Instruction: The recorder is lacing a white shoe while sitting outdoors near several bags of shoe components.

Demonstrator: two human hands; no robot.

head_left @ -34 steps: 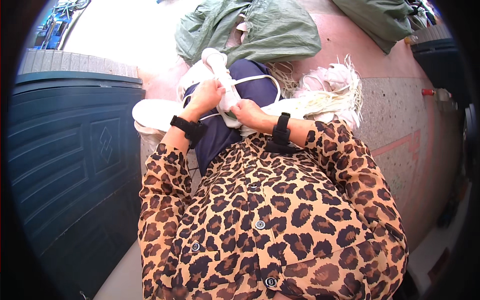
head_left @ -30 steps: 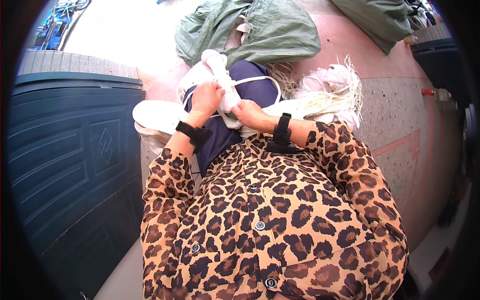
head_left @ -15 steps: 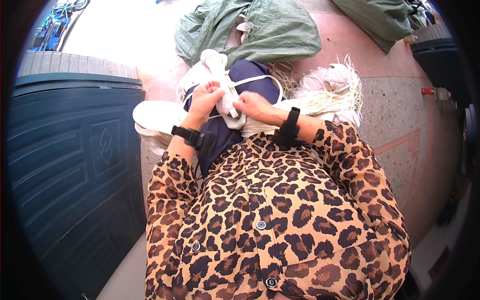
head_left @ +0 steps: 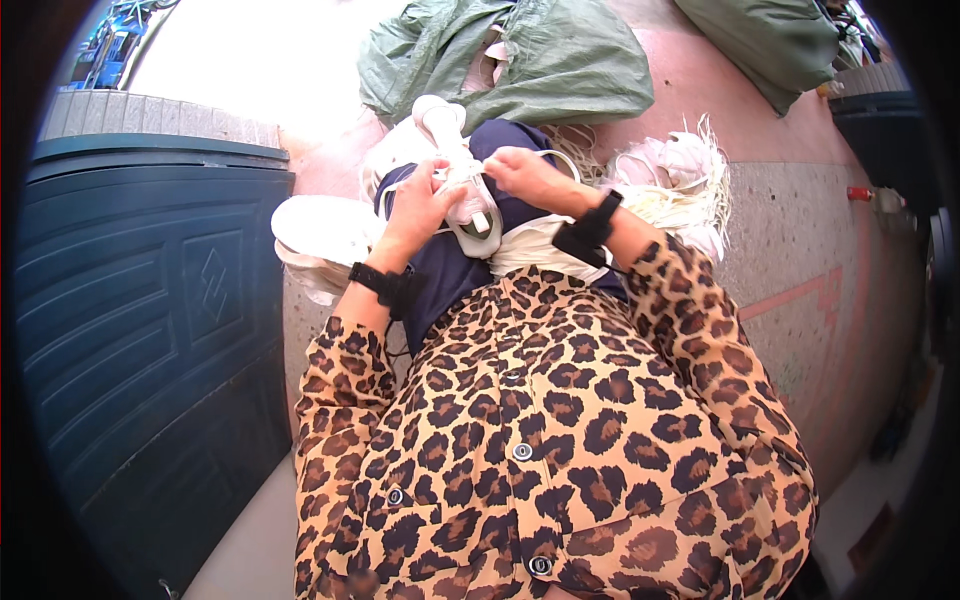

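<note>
A white sneaker rests on my lap over dark blue trousers, its heel opening toward me and its toe pointing away. My left hand is at its left side, fingers closed in a pinch on the white shoelace over the lacing. On the other side my right hand pinches the shoelace too, and a loose loop of it curves out behind that hand. The fingers partly cover the lacing, so how the lace runs through the eyelets cannot be made out.
White shoes lie at my left knee. A bundle of cream laces and pale shoes sits to the right. Beyond my knees stands an open green sack, with another sack at far right. A dark blue panelled door is on the left.
My right hand has moved up and slightly right along the sneaker, and my left hand has shifted a little right. More of the sneaker's heel opening shows.
</note>
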